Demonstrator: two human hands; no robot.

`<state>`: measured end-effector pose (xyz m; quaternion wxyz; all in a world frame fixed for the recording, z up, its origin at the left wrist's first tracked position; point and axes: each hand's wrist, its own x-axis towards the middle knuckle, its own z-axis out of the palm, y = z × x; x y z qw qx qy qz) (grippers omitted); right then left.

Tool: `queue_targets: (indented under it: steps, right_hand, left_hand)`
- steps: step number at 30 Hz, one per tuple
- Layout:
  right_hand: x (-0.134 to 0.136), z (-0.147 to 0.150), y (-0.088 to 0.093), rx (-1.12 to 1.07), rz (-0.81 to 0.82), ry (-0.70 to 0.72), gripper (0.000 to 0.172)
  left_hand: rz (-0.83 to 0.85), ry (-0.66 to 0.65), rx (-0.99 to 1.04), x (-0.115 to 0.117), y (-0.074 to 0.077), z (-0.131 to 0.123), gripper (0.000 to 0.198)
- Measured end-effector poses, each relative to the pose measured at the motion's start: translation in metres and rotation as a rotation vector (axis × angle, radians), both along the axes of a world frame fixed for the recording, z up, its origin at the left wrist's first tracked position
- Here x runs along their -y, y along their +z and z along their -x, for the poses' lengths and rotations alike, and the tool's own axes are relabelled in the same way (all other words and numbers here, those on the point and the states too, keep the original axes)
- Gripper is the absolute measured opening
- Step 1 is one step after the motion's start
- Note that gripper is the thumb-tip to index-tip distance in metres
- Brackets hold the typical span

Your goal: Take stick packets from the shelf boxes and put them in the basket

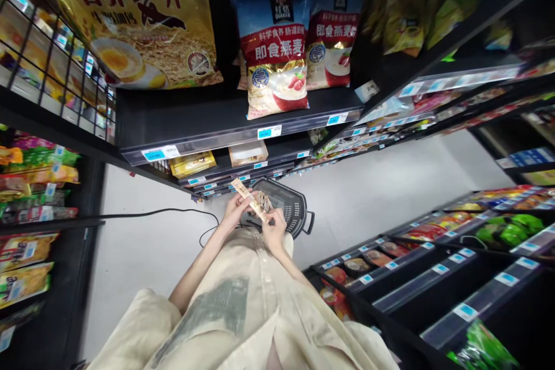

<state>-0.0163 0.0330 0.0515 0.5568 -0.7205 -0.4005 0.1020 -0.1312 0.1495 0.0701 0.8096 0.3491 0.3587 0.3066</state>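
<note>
A long, narrow, cream-coloured packet [251, 197] is held slantwise in front of my body. My left hand [235, 208] is closed on its upper left part, and my right hand [274, 225] grips its lower right end. Beyond the packet, a dark grey shopping basket [295, 203] stands on the floor with a shiny item [265, 201] showing in it. Too little detail shows to read the packet's print.
Ahead, a black shelf [191, 118] bears a large yellow cereal bag [143, 23] and blue-and-red oatmeal bags [277, 63]. Snack shelves [390, 266] run along the right. More shelves stand at the left, where a black cable [165, 210] crosses above the pale floor [143, 254].
</note>
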Motion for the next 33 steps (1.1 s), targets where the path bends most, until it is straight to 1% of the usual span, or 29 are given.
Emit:
queue_targets:
  steps: [2, 4, 10, 12, 13, 14, 16, 17, 18, 20, 22, 24, 25, 26, 27, 29, 31, 33]
  right_hand:
    - [0.003, -0.003, 0.001, 0.135, -0.043, -0.019, 0.023]
    - [0.005, -0.005, 0.0, 0.179, -0.063, -0.031, 0.022]
    - [0.009, -0.003, -0.002, 0.15, -0.057, -0.035, 0.022]
    - [0.01, -0.003, 0.0, 0.128, -0.022, -0.026, 0.017]
    - [0.009, -0.002, 0.001, 0.115, 0.006, -0.019, 0.011]
    - [0.009, -0.002, 0.002, 0.094, 0.035, -0.003, 0.01]
    - [0.008, 0.001, 0.002, -0.002, 0.073, 0.051, 0.035]
    - [0.007, 0.003, 0.002, -0.078, 0.082, 0.071, 0.043]
    - [0.007, 0.005, 0.001, -0.161, 0.089, 0.076, 0.045]
    - [0.007, 0.007, -0.002, -0.294, 0.105, 0.024, 0.038]
    - [0.009, 0.004, -0.004, -0.331, 0.131, -0.076, 0.034]
    - [0.011, -0.003, -0.003, -0.299, 0.144, -0.147, 0.033]
    - [0.012, -0.007, -0.002, -0.277, 0.143, -0.167, 0.033]
    - [0.014, -0.011, -0.001, -0.258, 0.14, -0.175, 0.032]
    - [0.016, -0.014, 0.0, -0.245, 0.135, -0.174, 0.031]
    - [0.022, -0.017, 0.0, -0.239, 0.118, -0.159, 0.03]
    - [0.028, -0.016, -0.001, -0.258, 0.108, -0.149, 0.03]
    - [0.035, -0.013, -0.004, -0.315, 0.107, -0.157, 0.033]
  left_hand:
    - [0.014, -0.021, 0.014, 0.002, 0.001, 0.001, 0.074]
    - [0.013, -0.029, 0.027, 0.003, 0.001, 0.002, 0.073]
    - [-0.009, -0.038, 0.018, 0.005, -0.001, 0.005, 0.074]
    - [-0.011, -0.036, 0.017, 0.006, -0.003, 0.006, 0.075]
    - [-0.012, -0.034, 0.017, 0.006, -0.004, 0.006, 0.075]
    - [-0.014, -0.032, 0.016, 0.006, -0.006, 0.006, 0.076]
    - [-0.024, -0.038, 0.011, 0.006, -0.009, 0.005, 0.076]
    - [-0.035, -0.051, 0.005, 0.006, -0.01, 0.005, 0.076]
    - [-0.052, -0.077, -0.012, 0.007, -0.012, 0.006, 0.073]
    - [-0.119, -0.181, -0.114, 0.008, -0.015, 0.007, 0.061]
    - [-0.285, -0.308, -0.328, 0.008, -0.017, 0.008, 0.045]
    - [-0.567, -0.358, -0.547, 0.009, -0.02, 0.008, 0.032]
    - [-0.734, -0.353, -0.603, 0.009, -0.021, 0.007, 0.024]
    - [-0.901, -0.347, -0.61, 0.008, -0.023, 0.005, 0.018]
    - [-1.051, -0.357, -0.575, 0.007, -0.025, 0.002, 0.02]
    - [-1.282, -0.44, -0.446, 0.004, -0.031, -0.008, 0.03]
    - [-1.426, -0.546, -0.342, 0.0, -0.039, -0.019, 0.031]
    - [-1.511, -0.616, -0.288, -0.005, -0.046, -0.031, 0.028]
